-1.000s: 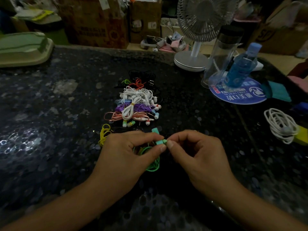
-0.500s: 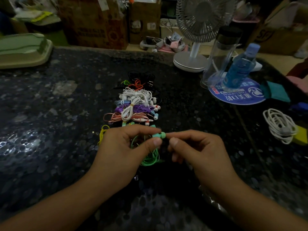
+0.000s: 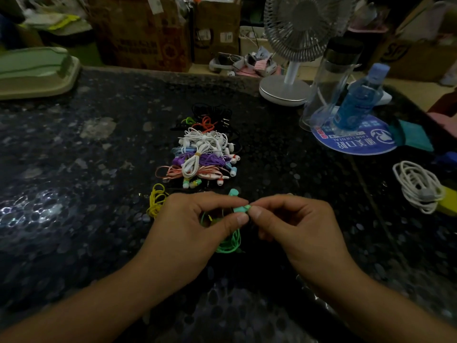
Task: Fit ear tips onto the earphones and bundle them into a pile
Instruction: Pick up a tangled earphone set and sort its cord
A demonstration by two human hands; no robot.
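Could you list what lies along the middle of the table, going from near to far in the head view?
Green cable → mint earbud pinched by left hand and right hand → pink bundle → purple bundle → white bundle → black cables

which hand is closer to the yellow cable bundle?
Left. The left hand sits right beside the yellow cable bundle, just to its right; the right hand is further right, beyond the green earbud.
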